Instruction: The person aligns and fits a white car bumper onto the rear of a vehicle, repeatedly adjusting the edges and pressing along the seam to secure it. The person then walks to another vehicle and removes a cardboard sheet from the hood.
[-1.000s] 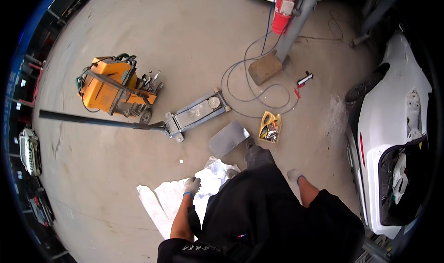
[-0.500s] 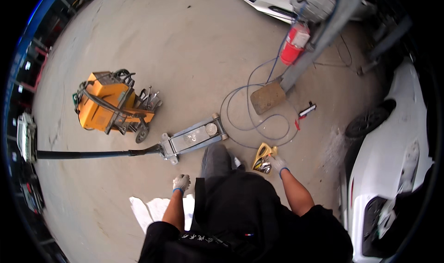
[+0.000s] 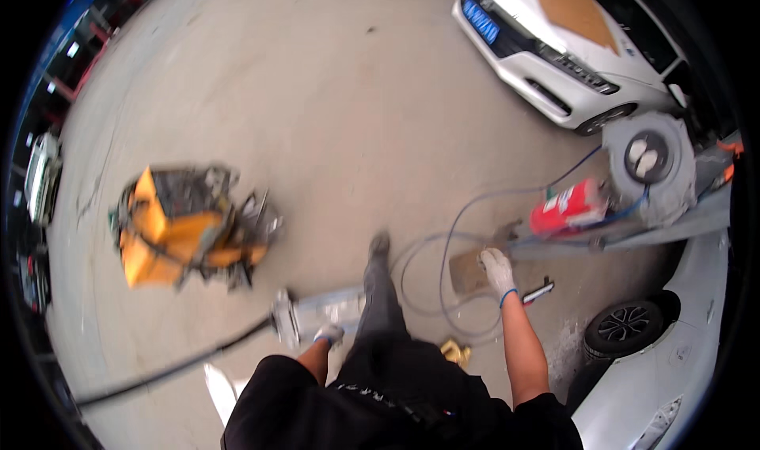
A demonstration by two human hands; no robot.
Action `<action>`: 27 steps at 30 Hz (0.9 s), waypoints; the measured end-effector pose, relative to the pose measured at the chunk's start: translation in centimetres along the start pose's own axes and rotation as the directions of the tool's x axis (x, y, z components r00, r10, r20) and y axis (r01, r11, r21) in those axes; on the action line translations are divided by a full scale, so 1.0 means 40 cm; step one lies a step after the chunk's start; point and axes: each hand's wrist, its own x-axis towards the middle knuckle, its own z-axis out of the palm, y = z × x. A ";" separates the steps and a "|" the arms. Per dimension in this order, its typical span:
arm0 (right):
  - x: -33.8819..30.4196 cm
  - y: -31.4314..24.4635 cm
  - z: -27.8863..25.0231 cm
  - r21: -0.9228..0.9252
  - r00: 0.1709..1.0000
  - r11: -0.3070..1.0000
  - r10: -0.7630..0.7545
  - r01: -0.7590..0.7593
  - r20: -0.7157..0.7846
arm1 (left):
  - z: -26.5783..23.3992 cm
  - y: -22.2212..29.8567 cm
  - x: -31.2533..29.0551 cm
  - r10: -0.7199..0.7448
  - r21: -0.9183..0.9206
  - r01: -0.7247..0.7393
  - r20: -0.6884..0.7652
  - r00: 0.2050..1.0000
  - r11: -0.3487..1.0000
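Observation:
My right hand, in a pale work glove with a blue cuff, is stretched forward over the brown base plate of a lift post. Its fingers look loosely extended, and I see nothing in them. My left hand, also gloved, hangs low over the near side of a grey floor jack; blur hides its fingers. Partly behind my body, a yellow tool caddy sits on the floor. A white-and-black tool lies just right of my right wrist.
A red fire extinguisher is beside the lift post. A blue hose loops over the floor. At left stands a yellow wheeled machine. White cars stand at upper right and lower right. A long jack handle reaches left.
My right hand has left the yellow caddy and moved forward and up. One leg is now stepped out ahead. The view has swung, so the post and white car show further right.

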 end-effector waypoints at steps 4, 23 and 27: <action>0.236 -0.156 -0.038 -0.208 0.992 0.977 0.019 -0.044 -0.124 | -0.474 0.387 0.064 0.284 0.149 -0.249 -0.301 0.911 0.957; 0.781 0.470 0.039 -0.546 0.709 0.625 0.701 -0.558 0.078 | -0.951 1.139 0.360 0.190 0.225 -0.181 -0.022 0.982 0.957; 1.311 0.330 -0.150 -0.866 0.852 0.493 0.487 -0.086 0.192 | -1.017 1.618 0.292 0.202 0.049 -0.196 -0.199 0.959 0.979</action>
